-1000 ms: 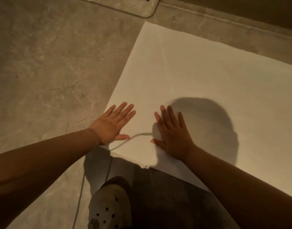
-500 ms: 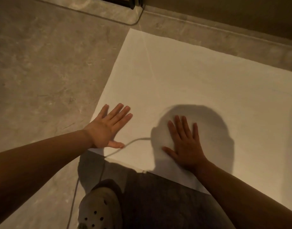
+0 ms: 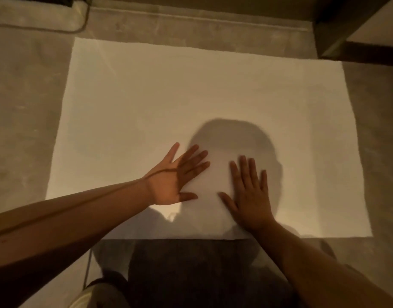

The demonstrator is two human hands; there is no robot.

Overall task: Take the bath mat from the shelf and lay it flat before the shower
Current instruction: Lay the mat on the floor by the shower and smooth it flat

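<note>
Both flat hands on bath mat

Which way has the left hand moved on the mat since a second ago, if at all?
Yes. The left hand, earlier at the mat's near left corner, now lies well inward from the left edge, close to the right hand.

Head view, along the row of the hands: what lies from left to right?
Bare floor → left edge of bath mat → left hand → right hand → mat's right edge → bare floor.
</note>
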